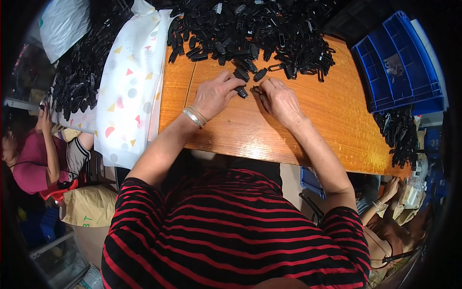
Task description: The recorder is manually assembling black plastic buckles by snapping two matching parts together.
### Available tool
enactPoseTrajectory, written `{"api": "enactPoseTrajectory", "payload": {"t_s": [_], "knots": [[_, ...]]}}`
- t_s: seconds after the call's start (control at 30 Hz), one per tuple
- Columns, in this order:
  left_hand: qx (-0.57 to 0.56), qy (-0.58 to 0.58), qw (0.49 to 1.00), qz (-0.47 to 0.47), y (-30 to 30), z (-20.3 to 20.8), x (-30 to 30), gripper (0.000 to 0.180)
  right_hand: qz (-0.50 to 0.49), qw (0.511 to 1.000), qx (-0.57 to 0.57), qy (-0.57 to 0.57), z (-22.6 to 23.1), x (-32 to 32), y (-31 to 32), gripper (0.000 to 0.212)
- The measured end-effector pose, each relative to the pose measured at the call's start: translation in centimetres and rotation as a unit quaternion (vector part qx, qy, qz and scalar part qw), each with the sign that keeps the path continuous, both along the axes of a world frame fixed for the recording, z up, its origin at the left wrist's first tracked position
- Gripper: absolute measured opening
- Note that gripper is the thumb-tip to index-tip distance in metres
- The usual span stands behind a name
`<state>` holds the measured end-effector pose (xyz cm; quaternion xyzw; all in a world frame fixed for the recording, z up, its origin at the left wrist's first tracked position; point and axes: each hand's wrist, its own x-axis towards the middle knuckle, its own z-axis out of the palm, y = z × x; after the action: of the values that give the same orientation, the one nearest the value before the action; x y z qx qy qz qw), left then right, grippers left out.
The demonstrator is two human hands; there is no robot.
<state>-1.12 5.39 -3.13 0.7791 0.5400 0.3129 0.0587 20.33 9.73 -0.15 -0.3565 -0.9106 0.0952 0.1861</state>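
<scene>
My left hand (215, 95), with bracelets at the wrist, is over the middle of the wooden table. Its thumb and fingers are closed on a black plastic buckle piece (241, 92). Just to the right, my right hand (283, 102) pinches another small dark piece (257, 90), mostly hidden by its fingers. The two hands are a little apart. Beyond the fingertips lie a few loose black buckle pieces (260, 73). Behind them spreads a large heap of black plastic buckle parts (240, 31), some of them open frames.
The wooden table (226, 137) ends close to my body. A patterned white sheet (126, 86) covers its left side, with another black heap (77, 86) beyond. At right stands a blue divided crate (399, 62) beside more black parts (397, 135). Other people (36, 161) sit at both sides.
</scene>
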Motion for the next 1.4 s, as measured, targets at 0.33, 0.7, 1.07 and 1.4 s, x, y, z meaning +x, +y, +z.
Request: {"api": "enactPoseTrajectory", "payload": {"t_s": [0.33, 0.7, 1.07, 1.4], "knots": [[-0.016, -0.029, 0.999, -0.016, 0.1, -0.2, 0.3, 0.022, -0.015, 0.999, 0.024, 0.041, -1.8, 0.9, -1.0, 0.015], [-0.133, -0.253, 0.958, 0.001, -0.7, -0.2, 0.2, 0.016, -0.077, 0.996, -0.012, -0.045, -1.0, 2.0, -1.6, 0.02], [-0.313, -0.586, 0.747, -0.018, -2.6, 3.3, 0.9, 0.024, -0.062, 0.947, -0.093, 0.3, -0.3, -3.0, -3.7, 0.018], [-0.194, -0.58, 0.789, -0.064, -4.6, 4.2, 1.2, 0.025, -0.036, 0.793, -0.368, 0.485, 0.7, -4.2, -5.8, 0.02]]}}
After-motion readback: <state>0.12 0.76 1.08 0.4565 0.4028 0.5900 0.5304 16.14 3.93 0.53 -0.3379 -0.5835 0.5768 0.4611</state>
